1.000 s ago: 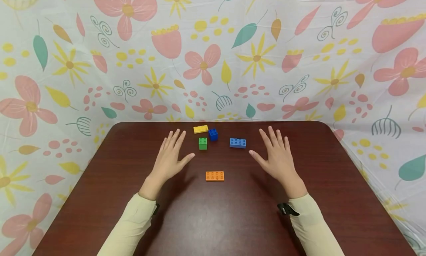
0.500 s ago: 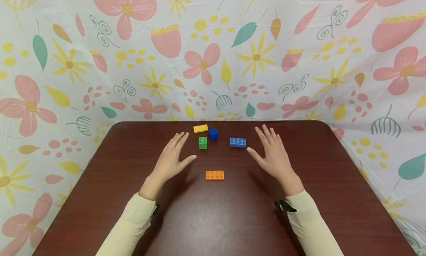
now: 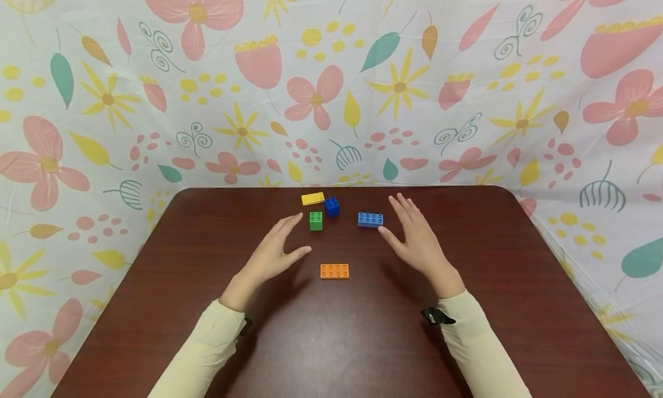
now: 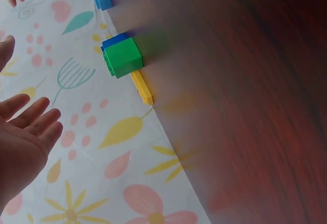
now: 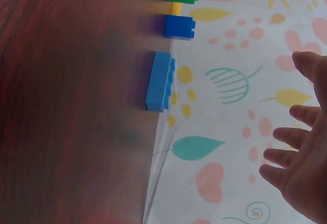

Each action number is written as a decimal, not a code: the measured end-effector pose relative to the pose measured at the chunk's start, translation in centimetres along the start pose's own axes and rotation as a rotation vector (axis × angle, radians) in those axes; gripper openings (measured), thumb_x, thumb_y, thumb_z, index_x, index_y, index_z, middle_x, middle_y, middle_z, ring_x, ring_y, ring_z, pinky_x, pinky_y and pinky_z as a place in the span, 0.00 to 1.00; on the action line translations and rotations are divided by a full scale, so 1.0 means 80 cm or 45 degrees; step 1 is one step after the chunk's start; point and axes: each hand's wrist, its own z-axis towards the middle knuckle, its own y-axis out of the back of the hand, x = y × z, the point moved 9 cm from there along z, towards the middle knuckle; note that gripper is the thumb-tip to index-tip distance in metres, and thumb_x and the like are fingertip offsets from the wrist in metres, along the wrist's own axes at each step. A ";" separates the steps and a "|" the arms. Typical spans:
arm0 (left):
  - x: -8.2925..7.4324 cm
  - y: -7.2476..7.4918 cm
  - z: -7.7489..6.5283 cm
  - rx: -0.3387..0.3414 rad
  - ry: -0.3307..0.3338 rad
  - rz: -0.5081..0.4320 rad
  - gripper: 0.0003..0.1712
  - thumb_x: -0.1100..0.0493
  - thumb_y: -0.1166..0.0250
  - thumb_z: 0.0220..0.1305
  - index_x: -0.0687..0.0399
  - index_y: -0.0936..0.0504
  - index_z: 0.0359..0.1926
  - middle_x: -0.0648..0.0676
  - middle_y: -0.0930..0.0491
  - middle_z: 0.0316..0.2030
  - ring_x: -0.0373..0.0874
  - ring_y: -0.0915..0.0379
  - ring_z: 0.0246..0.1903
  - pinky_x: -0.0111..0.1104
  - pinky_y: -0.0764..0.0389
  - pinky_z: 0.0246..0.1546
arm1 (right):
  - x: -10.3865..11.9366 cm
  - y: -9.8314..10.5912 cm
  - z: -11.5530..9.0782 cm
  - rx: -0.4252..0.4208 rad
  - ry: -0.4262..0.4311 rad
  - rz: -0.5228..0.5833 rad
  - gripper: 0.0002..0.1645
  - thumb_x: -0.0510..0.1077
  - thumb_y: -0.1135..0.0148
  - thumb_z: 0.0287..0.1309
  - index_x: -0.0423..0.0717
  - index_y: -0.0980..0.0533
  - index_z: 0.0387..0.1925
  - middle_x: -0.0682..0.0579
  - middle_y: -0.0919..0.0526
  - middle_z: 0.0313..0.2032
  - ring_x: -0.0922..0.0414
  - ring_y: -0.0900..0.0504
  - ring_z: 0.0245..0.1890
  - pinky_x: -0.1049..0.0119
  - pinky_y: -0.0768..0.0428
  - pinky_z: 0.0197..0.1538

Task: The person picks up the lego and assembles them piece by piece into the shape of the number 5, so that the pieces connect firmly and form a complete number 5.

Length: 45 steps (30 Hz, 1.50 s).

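My left hand [image 3: 271,257] hovers left of the green brick [image 3: 316,221], thumb and fingers spread, holding nothing. The right hand [image 3: 419,245] is likewise spread and bare, its thumb tip right at the corner of the light blue brick [image 3: 370,219] in the head view. Between and nearer to me lies a flat orange brick [image 3: 334,271]. A dark blue brick [image 3: 332,207] and a flat yellow brick [image 3: 312,198] lie behind the green one. In the left wrist view, the green brick [image 4: 122,58] partly hides the dark blue one.
The bricks lie on a dark brown wooden table [image 3: 331,340]. Behind its far edge hangs a white cloth [image 3: 331,53] with flowers and leaves. Black straps [image 3: 437,316] sit at the cuffs of both pale sleeves.
The right hand has moved left, its thumb now at the light blue brick. My left hand has turned, and its fingertips have come closer to the green brick. The bricks have stayed put.
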 end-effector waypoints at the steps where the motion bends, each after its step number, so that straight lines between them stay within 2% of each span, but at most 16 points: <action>1: -0.001 -0.002 0.000 0.002 -0.001 -0.012 0.43 0.49 0.32 0.61 0.51 0.41 0.73 0.58 0.37 0.67 0.55 0.38 0.65 0.51 0.32 0.61 | -0.001 -0.003 0.001 0.012 -0.001 0.014 0.46 0.55 0.39 0.62 0.46 0.47 0.74 0.41 0.47 0.73 0.41 0.51 0.72 0.40 0.47 0.69; 14: -0.005 -0.024 -0.001 0.052 -0.054 -0.167 0.39 0.54 0.30 0.59 0.54 0.35 0.69 0.58 0.30 0.62 0.53 0.33 0.62 0.49 0.29 0.59 | 0.005 -0.027 0.010 0.119 0.032 0.286 0.44 0.51 0.39 0.63 0.47 0.48 0.74 0.44 0.46 0.73 0.44 0.47 0.71 0.41 0.44 0.68; 18: -0.002 -0.034 -0.001 0.088 -0.046 -0.206 0.38 0.54 0.30 0.59 0.55 0.33 0.68 0.57 0.28 0.61 0.52 0.33 0.62 0.49 0.30 0.60 | 0.006 -0.033 0.015 0.130 0.036 0.343 0.43 0.49 0.38 0.63 0.47 0.47 0.74 0.44 0.44 0.72 0.45 0.44 0.71 0.42 0.43 0.68; 26: 0.003 -0.049 -0.004 0.180 -0.029 -0.267 0.36 0.56 0.29 0.58 0.56 0.31 0.66 0.56 0.28 0.61 0.53 0.34 0.62 0.49 0.31 0.60 | 0.008 -0.053 0.027 0.168 0.043 0.453 0.40 0.51 0.40 0.65 0.49 0.45 0.73 0.46 0.41 0.71 0.47 0.40 0.69 0.46 0.37 0.67; 32: 0.004 -0.059 -0.004 0.229 -0.057 -0.328 0.34 0.60 0.29 0.58 0.60 0.30 0.64 0.60 0.27 0.60 0.55 0.31 0.60 0.48 0.30 0.60 | 0.009 -0.074 0.035 0.210 0.028 0.528 0.39 0.50 0.39 0.64 0.49 0.42 0.72 0.45 0.38 0.69 0.43 0.34 0.66 0.45 0.32 0.63; 40: 0.005 -0.072 -0.005 0.277 -0.066 -0.327 0.31 0.63 0.30 0.58 0.67 0.28 0.62 0.62 0.25 0.58 0.57 0.28 0.56 0.47 0.27 0.58 | 0.014 -0.105 0.048 0.288 0.041 0.629 0.37 0.52 0.40 0.65 0.49 0.40 0.71 0.46 0.34 0.67 0.46 0.33 0.65 0.46 0.33 0.64; 45: 0.003 -0.077 -0.006 0.301 -0.072 -0.321 0.30 0.64 0.30 0.57 0.67 0.26 0.60 0.62 0.24 0.56 0.57 0.27 0.55 0.48 0.26 0.56 | 0.019 -0.123 0.058 0.339 0.046 0.719 0.37 0.50 0.40 0.65 0.44 0.39 0.70 0.43 0.33 0.66 0.42 0.32 0.64 0.44 0.33 0.64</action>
